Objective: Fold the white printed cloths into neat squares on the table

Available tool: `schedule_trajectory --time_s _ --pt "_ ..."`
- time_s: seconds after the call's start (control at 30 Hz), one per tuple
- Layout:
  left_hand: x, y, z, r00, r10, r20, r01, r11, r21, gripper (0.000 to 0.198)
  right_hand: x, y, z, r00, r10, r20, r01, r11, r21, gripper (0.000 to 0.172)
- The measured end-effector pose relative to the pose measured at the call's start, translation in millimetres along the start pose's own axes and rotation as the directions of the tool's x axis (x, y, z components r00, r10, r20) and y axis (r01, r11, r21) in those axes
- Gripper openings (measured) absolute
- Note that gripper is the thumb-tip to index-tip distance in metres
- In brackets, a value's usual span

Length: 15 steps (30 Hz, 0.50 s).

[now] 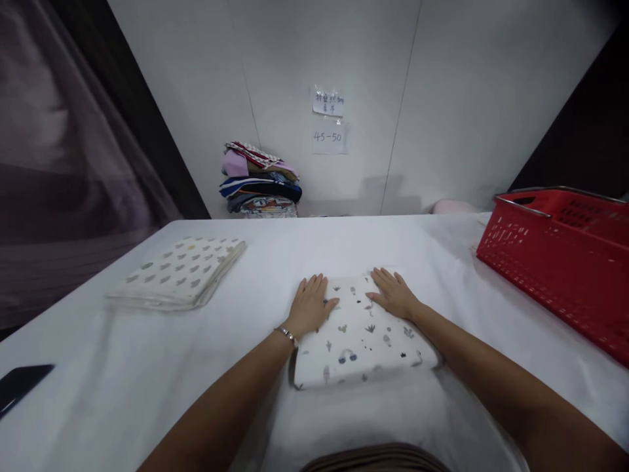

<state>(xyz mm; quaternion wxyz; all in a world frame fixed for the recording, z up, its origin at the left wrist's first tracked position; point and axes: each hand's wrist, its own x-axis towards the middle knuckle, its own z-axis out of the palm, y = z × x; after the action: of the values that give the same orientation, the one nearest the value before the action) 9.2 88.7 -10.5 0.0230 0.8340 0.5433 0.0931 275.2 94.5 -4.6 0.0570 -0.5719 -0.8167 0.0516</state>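
A folded white cloth (366, 341) printed with small cactus, flamingo and sunglasses motifs lies flat in front of me. My left hand (310, 307) rests with its fingers stretched out on the cloth's far left corner; a bracelet circles that wrist. On the far right corner lies my right hand (394, 295), palm down, fingers spread. Both hands press on the fabric without gripping it. Off to the left is another folded cloth (181, 272), white with rows of grey-green shapes, apart from my hands.
A white-covered table (275, 255) carries everything. The red plastic basket (560, 255) with metal handles stands at the right. A dark flat object (22, 383) lies at the left edge. Behind the table, a stack of folded fabrics (260, 183) stands against the wall beneath paper signs (329, 121).
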Motion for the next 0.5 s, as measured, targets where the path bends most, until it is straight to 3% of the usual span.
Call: schedule_trajectory --time_s 0.13,0.23,0.33,0.4,0.5 --pt "0.3 2.1 -2.0 1.0 -0.015 0.022 0.015 1.0 -0.018 0.067 3.5 8.7 -1.5 0.998 0.018 0.056 -0.023 0.995 0.101 0.075" --pt "0.0 3.4 -3.5 0.999 -0.022 0.032 0.023 0.998 -0.05 0.067 0.7 14.2 -5.7 0.997 0.081 0.009 -0.081 0.953 0.291 0.075" --pt "0.3 3.4 -5.5 0.999 -0.033 0.035 0.037 0.993 -0.109 0.067 -16.2 18.4 -9.7 0.943 0.328 -0.064 -0.242 0.802 0.546 0.072" --pt "1.6 1.2 -8.3 0.998 -0.068 0.011 0.069 0.983 -0.171 0.064 -35.9 18.6 -11.7 0.886 0.464 -0.03 -0.324 0.663 0.675 0.069" --pt "5.5 -7.4 -16.1 0.978 -0.195 -0.077 0.17 0.952 -0.254 0.052 -70.5 15.7 -15.8 0.85 0.524 0.046 -0.362 0.52 0.773 0.068"
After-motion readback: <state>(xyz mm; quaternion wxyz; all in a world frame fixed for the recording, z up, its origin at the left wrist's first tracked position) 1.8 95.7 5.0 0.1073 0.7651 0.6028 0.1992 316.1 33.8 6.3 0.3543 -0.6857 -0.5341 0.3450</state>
